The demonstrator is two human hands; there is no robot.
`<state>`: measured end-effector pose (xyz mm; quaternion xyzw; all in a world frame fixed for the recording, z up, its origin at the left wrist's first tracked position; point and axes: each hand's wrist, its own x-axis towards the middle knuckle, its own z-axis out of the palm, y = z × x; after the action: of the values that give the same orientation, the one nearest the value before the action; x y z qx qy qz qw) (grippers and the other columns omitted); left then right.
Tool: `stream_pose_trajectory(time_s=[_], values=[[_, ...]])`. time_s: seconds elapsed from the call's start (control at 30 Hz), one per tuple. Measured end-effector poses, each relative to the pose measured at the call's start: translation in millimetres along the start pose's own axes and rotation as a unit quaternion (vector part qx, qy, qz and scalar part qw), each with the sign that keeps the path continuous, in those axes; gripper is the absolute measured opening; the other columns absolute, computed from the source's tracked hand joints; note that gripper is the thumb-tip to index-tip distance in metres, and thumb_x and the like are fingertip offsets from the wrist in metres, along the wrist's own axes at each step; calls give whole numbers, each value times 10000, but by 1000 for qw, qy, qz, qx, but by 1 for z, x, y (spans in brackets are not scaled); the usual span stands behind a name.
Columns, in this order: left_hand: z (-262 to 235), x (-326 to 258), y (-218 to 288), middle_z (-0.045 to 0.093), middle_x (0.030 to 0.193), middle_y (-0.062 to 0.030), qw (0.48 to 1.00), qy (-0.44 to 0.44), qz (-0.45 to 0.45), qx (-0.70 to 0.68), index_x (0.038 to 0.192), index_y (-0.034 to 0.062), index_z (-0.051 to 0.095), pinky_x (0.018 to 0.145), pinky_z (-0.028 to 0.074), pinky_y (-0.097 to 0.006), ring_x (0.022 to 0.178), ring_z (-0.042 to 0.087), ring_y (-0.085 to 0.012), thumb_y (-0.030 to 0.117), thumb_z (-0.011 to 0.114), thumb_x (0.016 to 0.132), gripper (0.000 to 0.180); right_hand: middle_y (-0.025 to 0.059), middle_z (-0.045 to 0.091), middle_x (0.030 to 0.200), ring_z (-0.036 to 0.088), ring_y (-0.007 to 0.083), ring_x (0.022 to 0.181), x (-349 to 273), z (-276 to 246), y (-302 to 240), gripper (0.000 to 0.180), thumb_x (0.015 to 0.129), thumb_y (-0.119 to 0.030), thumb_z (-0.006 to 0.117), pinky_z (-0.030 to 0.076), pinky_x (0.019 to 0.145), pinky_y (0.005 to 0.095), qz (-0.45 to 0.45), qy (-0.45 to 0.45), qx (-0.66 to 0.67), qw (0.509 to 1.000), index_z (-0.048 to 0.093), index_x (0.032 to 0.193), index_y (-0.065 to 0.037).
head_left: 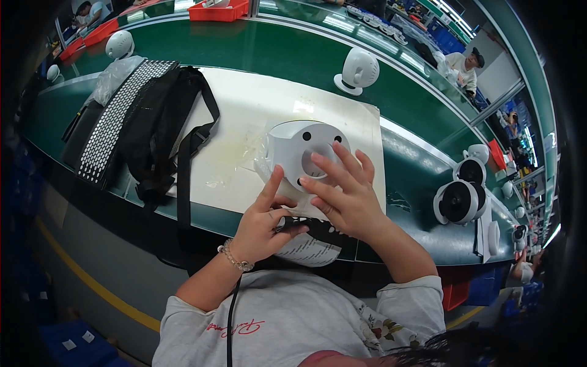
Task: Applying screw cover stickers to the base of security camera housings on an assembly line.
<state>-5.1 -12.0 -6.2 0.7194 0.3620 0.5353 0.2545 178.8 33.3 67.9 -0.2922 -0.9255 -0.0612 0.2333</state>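
A white rounded device [288, 136] lies on a pale board in front of me, its flat round base facing up. Dark round spots sit around the base's rim, and its centre is a recessed greyish disc. My right hand [351, 199] is over the base with fingers spread, the index fingertip at one dark spot. My left hand [262, 226] is at the device's near left side, index finger stretched and the other fingers loosely bent apart. Something small and dark shows by those fingers; I cannot make it out. Clear plastic film [262, 160] lies beside the device.
A black strapped bag [153, 122] and a white perforated strip [110, 122] lie to the left. One white device [358, 70] stands beyond the board [226, 92]; more white-and-black devices [458, 200] stand right. A printed sheet [312, 251] is at the near edge. A co-worker [461, 68] sits across.
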Motion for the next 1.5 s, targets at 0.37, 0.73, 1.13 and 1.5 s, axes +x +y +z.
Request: stream_pose_trajectory(time_s=[0.37, 0.73, 1.13, 1.5], values=[[1, -2, -2, 213, 1413, -162, 1000, 6, -2, -3, 707, -3, 591, 637, 501, -272, 791, 615, -194, 97, 747, 638, 198, 100, 427, 1289, 291, 299, 1266, -5, 3, -8, 251, 829, -206, 533, 124, 1017, 442, 50, 7, 97, 994, 604, 1065, -160], [-3, -2, -3, 209, 1406, -202, 1000, 1, 14, -24, 731, 0, 558, 647, 494, -281, 867, 598, -211, -20, 680, 597, 182, 8, 543, 1147, 439, 241, 1129, -16, 12, -25, 236, 646, -232, 714, 195, 996, 423, -76, 93, 16, 993, 648, 868, -181], [-2, -4, -5, 191, 1411, -192, 1000, -7, -11, -9, 764, -2, 590, 662, 499, -278, 842, 595, -204, 45, 743, 619, 215, 93, 510, 1180, 388, 291, 1164, -10, 6, 1, 54, 740, -122, 603, 243, 946, 387, 158, 151, 123, 968, 610, 787, -96], [-2, -2, -5, 248, 1391, -196, 1000, 6, -12, 22, 630, -34, 539, 611, 503, -271, 792, 604, -204, 94, 752, 614, 249, 80, 498, 1203, 396, 285, 1162, -15, 1, 1, 72, 748, -141, 618, 253, 936, 389, 121, 111, 31, 986, 613, 802, -95]])
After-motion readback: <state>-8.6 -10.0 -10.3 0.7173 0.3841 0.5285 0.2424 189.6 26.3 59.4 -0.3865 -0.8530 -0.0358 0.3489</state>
